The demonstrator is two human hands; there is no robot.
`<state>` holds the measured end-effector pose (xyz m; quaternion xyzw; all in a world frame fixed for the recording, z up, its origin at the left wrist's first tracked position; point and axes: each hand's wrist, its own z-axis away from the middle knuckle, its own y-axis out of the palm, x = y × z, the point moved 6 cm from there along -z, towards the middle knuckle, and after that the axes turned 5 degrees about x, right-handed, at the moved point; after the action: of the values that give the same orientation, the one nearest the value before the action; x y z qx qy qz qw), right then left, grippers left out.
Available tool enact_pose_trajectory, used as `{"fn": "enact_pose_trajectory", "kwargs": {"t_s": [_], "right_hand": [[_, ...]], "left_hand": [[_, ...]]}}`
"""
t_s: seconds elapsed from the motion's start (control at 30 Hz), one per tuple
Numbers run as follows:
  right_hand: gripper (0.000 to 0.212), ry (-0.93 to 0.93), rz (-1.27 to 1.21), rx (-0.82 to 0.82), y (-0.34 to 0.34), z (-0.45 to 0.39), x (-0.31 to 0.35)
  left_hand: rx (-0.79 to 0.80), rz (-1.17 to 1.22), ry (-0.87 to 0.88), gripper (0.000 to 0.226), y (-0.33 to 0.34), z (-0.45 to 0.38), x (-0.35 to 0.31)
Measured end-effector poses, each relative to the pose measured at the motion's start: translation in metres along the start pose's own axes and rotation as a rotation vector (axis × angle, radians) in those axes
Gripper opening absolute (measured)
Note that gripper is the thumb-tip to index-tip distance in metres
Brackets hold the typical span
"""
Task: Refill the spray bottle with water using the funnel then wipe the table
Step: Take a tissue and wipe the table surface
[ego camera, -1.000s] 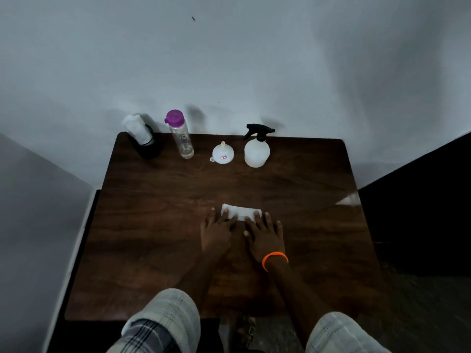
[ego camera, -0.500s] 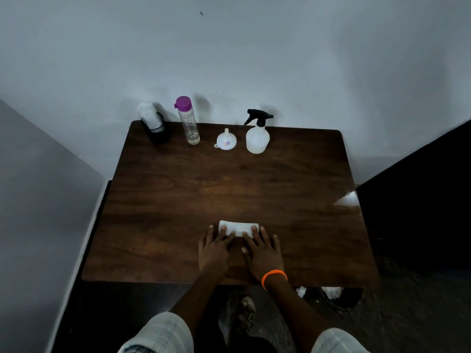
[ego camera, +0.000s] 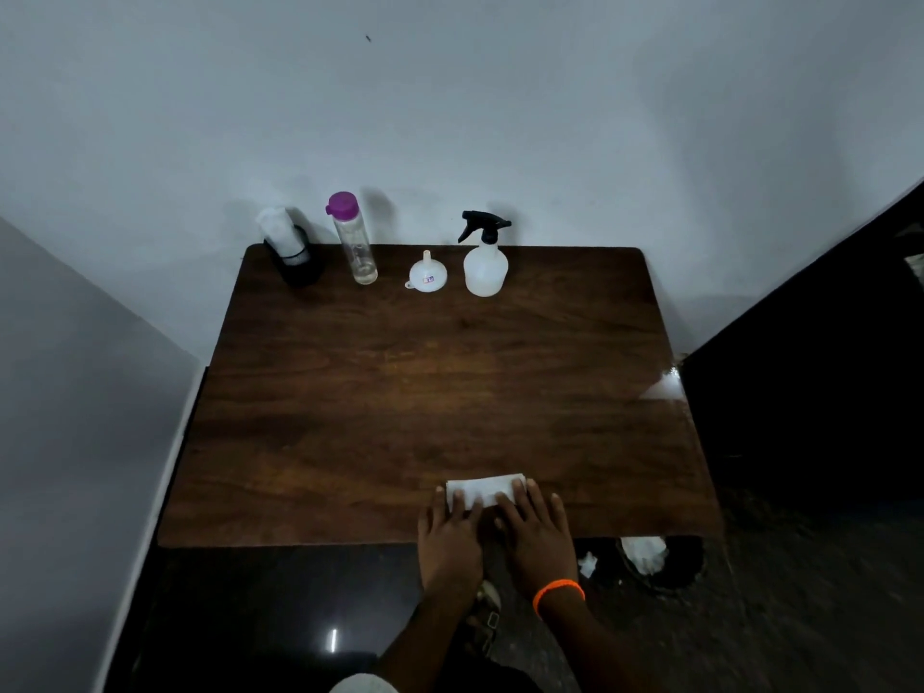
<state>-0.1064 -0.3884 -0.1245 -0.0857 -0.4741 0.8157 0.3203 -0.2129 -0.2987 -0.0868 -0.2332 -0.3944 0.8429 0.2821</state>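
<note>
Spray bottle (ego camera: 484,265) upright at table (ego camera: 400,382) far edge, funnel (ego camera: 427,278) just beside, inverted. White cloth (ego camera: 482,488) near front edge. Left hand (ego camera: 447,537), right hand (ego camera: 537,535) flat, fingers straight, pressing cloth. Water bottle (ego camera: 352,237) left of funnel.

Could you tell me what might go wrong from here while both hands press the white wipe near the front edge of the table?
The folded white paper wipe lies close to the front edge of the dark wooden table; another pull towards the body could drag it off. The left hand and right hand press it with flat fingers, with no grip, so it may slip or bunch. A far wipe could topple the translucent spray bottle with black trigger.
</note>
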Motion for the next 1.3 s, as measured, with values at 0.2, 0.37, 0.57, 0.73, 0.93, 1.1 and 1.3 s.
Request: {"fn": "enact_pose_trajectory", "kwargs": {"t_s": [0.2,0.37,0.57,0.73,0.93,1.1,1.3], "right_hand": [[0.053,0.102,-0.029,-0.061,-0.011,-0.006,-0.015],[0.054,0.118,-0.029,-0.03,-0.027,-0.031,-0.022],[0.054,0.128,-0.069,-0.045,-0.053,-0.074,-0.024],[0.066,0.121,-0.053,-0.065,-0.083,-0.114,-0.026],[0.069,0.121,-0.077,-0.106,-0.122,-0.16,-0.026],[0.06,0.119,-0.08,-0.13,-0.15,-0.209,-0.031],[0.058,0.11,-0.087,-0.149,-0.177,-0.255,-0.045]], "left_hand": [[0.004,-0.035,0.058,0.058,-0.014,-0.024,-0.011],[0.002,-0.016,0.078,0.056,-0.04,-0.051,-0.009],[0.007,-0.02,0.109,0.052,-0.082,-0.092,-0.009],[0.008,-0.01,0.101,0.054,-0.12,-0.119,-0.01],[0.005,-0.02,0.106,0.053,-0.147,-0.168,-0.006],[-0.039,-0.022,0.116,0.055,-0.172,-0.216,-0.005],[-0.075,-0.025,0.1,0.057,-0.197,-0.258,-0.011]]}}
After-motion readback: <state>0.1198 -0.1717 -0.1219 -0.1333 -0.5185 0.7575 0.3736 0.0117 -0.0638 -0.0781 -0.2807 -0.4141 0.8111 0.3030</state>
